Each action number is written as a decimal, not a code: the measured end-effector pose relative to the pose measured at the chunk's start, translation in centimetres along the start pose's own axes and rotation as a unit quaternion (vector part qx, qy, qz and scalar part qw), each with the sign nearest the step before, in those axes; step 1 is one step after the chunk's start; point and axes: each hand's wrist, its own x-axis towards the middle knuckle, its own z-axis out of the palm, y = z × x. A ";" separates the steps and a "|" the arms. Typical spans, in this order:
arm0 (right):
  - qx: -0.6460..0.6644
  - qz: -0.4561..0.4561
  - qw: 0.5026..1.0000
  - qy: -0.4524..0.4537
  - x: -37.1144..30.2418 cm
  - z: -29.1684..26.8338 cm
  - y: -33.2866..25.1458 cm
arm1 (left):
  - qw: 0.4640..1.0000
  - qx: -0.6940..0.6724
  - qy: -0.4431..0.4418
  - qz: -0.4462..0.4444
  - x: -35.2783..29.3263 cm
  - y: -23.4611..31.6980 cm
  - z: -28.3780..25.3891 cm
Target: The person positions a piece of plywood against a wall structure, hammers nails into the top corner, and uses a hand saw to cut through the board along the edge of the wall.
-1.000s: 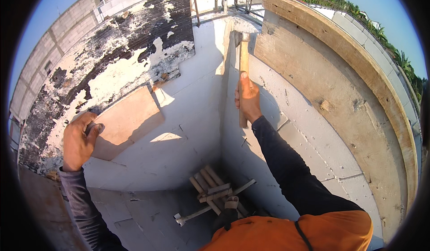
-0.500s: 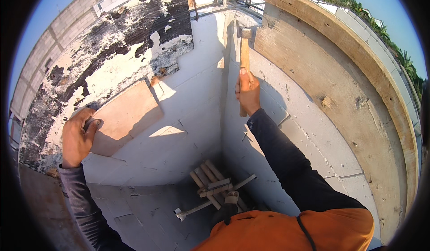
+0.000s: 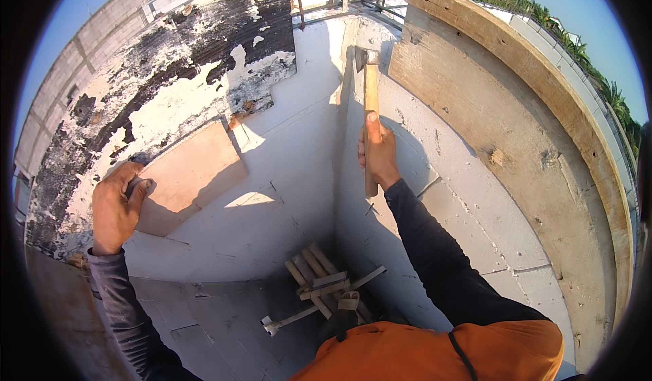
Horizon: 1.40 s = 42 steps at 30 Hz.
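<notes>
My right hand (image 3: 380,153) is wrapped round the wooden handle of a hammer (image 3: 371,89), thumb laid along it. The hammer stands upright before the corner of the white block walls, its metal head at the top near the wall; whether it touches is hard to tell. At the left, my left hand (image 3: 117,208) is curled at the near end of a flat tan board (image 3: 193,177), thumb and fingers closing on its edge. The board lies against the left wall, below a larger board (image 3: 183,75) stained black and white. Part of the board's end is hidden by my fingers.
A long wooden plank (image 3: 502,109) runs along the top of the right wall (image 3: 468,211). Metal rebar (image 3: 353,1) sticks up at the far corner. Deep below, a wooden stick frame (image 3: 322,282) stands beside my foot. A few nails poke from the walls.
My right hand has come slightly lower and to the right with the hammer, whose head is now turned and shows more of its side. My left hand stays on the board.
</notes>
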 end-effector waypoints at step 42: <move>0.073 -0.124 0.989 0.021 0.8 3.1 -2.4 | 1.000 0.006 0.022 0.019 -0.6 -0.6 0.4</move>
